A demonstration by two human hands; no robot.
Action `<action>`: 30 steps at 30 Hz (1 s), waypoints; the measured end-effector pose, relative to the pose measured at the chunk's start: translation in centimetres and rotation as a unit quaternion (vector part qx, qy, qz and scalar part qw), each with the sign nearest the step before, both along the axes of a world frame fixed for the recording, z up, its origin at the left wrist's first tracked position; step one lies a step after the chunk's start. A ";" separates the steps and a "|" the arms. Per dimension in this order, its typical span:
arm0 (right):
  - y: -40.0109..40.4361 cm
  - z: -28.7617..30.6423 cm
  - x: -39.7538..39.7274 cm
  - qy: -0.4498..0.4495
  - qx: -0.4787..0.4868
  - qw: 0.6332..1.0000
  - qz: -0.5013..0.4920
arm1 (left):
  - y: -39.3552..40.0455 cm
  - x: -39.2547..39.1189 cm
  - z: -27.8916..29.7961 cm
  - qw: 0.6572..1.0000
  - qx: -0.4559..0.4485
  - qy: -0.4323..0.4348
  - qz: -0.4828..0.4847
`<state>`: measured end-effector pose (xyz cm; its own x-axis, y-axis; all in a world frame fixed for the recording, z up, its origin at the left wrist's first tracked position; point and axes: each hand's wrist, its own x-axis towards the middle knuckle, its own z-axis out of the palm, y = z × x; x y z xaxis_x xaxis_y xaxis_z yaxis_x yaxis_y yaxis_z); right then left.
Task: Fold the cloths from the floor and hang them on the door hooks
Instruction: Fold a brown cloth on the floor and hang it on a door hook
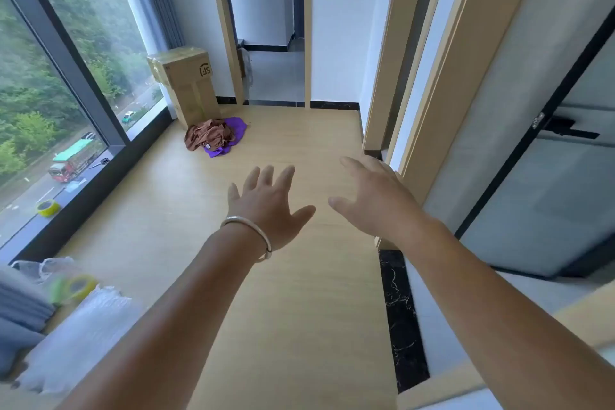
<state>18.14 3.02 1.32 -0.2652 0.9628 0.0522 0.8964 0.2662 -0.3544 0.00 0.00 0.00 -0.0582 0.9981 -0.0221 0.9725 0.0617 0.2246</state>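
Observation:
A crumpled brown cloth (208, 136) lies in a heap on the wooden floor, on top of a purple cloth (233, 133), next to a cardboard box. Both my arms are stretched forward above the floor, well short of the heap. My left hand (269, 203), with a silver bangle at the wrist, has its fingers spread and holds nothing. My right hand (369, 196) is also spread and empty, close to the wooden door frame (442, 83). No door hooks are visible.
A tall cardboard box (188, 83) stands by the big window (56, 83). Tape rolls (48, 207) and bubble wrap (80, 336) lie along the sill at left. A glass door with a black handle (565, 130) is on the right; an open doorway (276, 76) lies ahead.

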 end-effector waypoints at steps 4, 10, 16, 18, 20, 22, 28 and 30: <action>2.3 -0.2 0.3 -0.006 0.006 1.000 -0.005 | 1.5 -0.2 -0.5 1.000 -0.011 0.015 0.007; 7.8 -1.2 -1.1 -0.011 0.002 1.000 -0.009 | 7.3 -2.0 -1.0 1.000 -0.014 0.021 0.005; 15.3 -0.9 -4.8 -0.025 -0.001 0.999 -0.029 | 15.7 -5.4 -1.2 1.000 -0.002 0.012 -0.022; 18.0 -0.4 -6.4 -0.025 0.009 0.999 -0.034 | 18.7 -6.9 -1.0 1.000 0.002 0.006 -0.029; 20.4 0.1 -7.7 -0.019 0.015 0.999 -0.042 | 21.5 -8.3 -0.7 0.999 0.006 0.003 -0.036; 22.5 0.3 -8.6 -0.014 0.022 0.998 -0.052 | 24.1 -9.4 -0.6 0.999 0.010 0.005 -0.044; 28.3 -0.3 -10.3 -0.012 0.004 0.998 -0.065 | 30.4 -11.5 -0.8 0.998 0.013 0.001 -0.056; 30.6 -0.7 -10.6 -0.010 0.003 0.998 -0.065 | 32.6 -11.9 -1.2 0.998 0.005 0.002 -0.057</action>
